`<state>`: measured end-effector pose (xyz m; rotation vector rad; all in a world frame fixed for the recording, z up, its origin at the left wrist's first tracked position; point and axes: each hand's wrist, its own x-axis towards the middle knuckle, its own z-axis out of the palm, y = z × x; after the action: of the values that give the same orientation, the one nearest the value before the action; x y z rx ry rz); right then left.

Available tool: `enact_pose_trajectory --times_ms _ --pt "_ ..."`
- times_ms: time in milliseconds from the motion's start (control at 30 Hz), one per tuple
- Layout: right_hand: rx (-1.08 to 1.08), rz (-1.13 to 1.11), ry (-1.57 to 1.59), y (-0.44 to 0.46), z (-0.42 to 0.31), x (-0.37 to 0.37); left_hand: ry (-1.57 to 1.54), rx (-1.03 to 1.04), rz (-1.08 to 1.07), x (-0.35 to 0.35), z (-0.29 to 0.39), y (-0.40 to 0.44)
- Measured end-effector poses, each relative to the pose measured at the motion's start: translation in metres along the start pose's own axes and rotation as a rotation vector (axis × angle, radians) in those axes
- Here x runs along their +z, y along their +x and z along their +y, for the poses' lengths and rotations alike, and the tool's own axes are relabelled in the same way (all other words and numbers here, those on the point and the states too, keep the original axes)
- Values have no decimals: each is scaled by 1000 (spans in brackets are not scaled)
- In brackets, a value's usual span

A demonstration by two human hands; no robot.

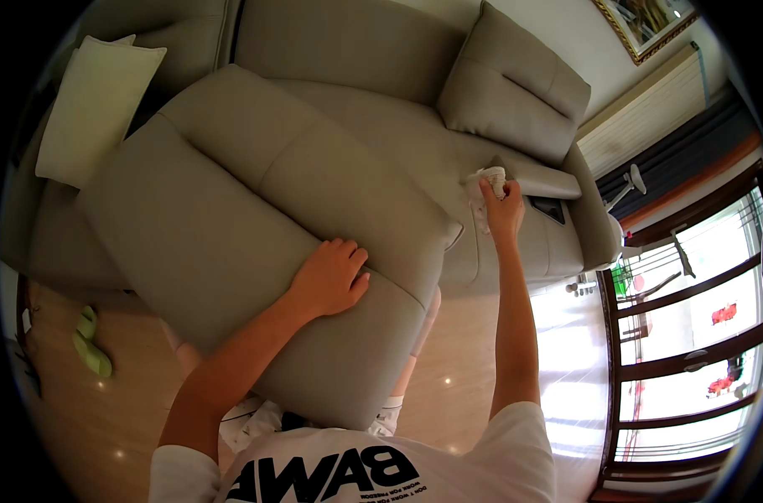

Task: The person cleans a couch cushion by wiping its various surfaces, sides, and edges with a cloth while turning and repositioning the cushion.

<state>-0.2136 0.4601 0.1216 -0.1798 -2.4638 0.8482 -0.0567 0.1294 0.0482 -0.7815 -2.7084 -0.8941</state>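
Observation:
A large grey-beige sofa cushion (222,180) lies tilted across my legs, one end leaning on the sofa. My left hand (329,277) rests on top of it near the crease, fingers slightly bent and thumb apart. Off to the right, my right hand (505,210) pinches a crumpled white cloth (492,178) above the sofa seat. The cloth hangs down beside a small grey flap or cushion corner. Part of the cloth is hidden by my fingers.
The grey sofa (356,105) stands ahead, with another back cushion (516,92) at right and a white pillow (101,109) at left. A dark flat panel (549,208) is beside the armrest. Green slippers (90,342) lie on the floor. Glass doors (683,327) stand at right.

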Motion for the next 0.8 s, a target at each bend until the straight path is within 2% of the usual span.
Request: enact_pose_trajectory --times_ms 67,133,200,300,333,433,533,633,733,767,800 --pt "-154 29 112 -38 -27 -5 -7 35 72 5 -1 -2" --pt "-194 -220 7 -99 -63 -18 1 61 104 8 -3 -4" --pt "-317 -477 193 -147 -69 -27 18 77 100 7 -3 -3" --pt "-74 -464 134 -171 -85 -53 9 75 84 6 -1 -2" --pt "-48 -391 0 -168 -93 -61 3 71 84 7 -1 -3" --pt "45 -404 -7 -157 -95 -59 1 76 84 7 -1 -2" --pt "-548 -254 -57 -174 -74 -4 11 77 74 2 -1 -2" --pt "-351 -276 -347 -196 -72 51 -6 69 76 1 0 -2" --pt "-103 -259 -250 -138 -48 87 9 58 86 5 0 -3" --pt "-158 -310 -235 -104 6 116 8 56 76 5 0 -3" --pt "-157 -438 -253 -72 23 116 10 56 73 5 0 0"
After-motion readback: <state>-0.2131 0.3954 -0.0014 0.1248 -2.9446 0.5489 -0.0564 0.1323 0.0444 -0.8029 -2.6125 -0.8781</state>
